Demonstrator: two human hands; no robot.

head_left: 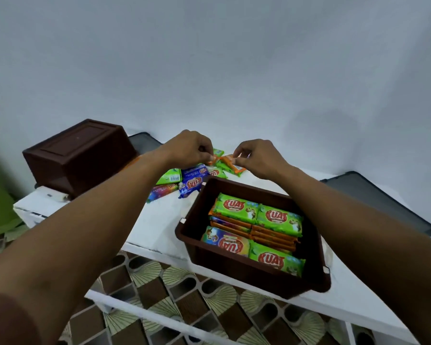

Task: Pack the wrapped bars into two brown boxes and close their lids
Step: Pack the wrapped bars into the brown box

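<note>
Brown plastic rectangular box (234,272), lid off, sits on the white surface (157,220), partly filled with green and rainbow-wrapped bars lying flat and orange ones on edge between them. Just behind it the left hand (188,148) and the right hand (256,158), fingers curled, pinch opposite ends of a small bunch of orange-wrapped bars (228,162) over the loose green and blue bars (193,181); the second brown box (80,155) stands well off to its far left. Step judged: filling this box; next, carry the bunch over the far rim and lower it squarely into free room.
</note>
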